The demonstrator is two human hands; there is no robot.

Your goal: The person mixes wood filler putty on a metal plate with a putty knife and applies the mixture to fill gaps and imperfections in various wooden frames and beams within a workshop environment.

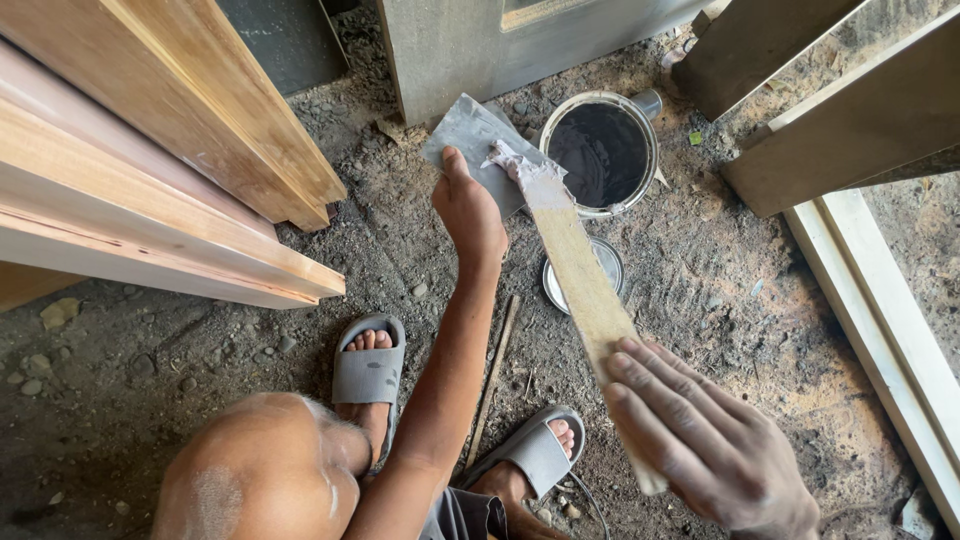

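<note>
My left hand (pixel 470 212) grips a flat grey plate (pixel 470 132) by its near edge, thumb on top. A lump of pale putty (pixel 515 162) lies on the plate's right side. My right hand (pixel 705 440) holds the near end of a long flat wooden slat (pixel 580 275); its far tip rests in the putty on the plate. Just beyond the tip stands an open round can (pixel 602 150) with dark contents. Its metal lid (pixel 608 262) lies on the ground, partly hidden under the slat.
Stacked wooden boards (pixel 150 170) fill the left. More timber (pixel 850 120) leans at the upper right, and a white frame (pixel 890 320) runs along the right. A grey panel (pixel 470 45) stands behind the can. My sandalled feet (pixel 368 370) rest on sandy, pebbly ground by a thin stick (pixel 495 375).
</note>
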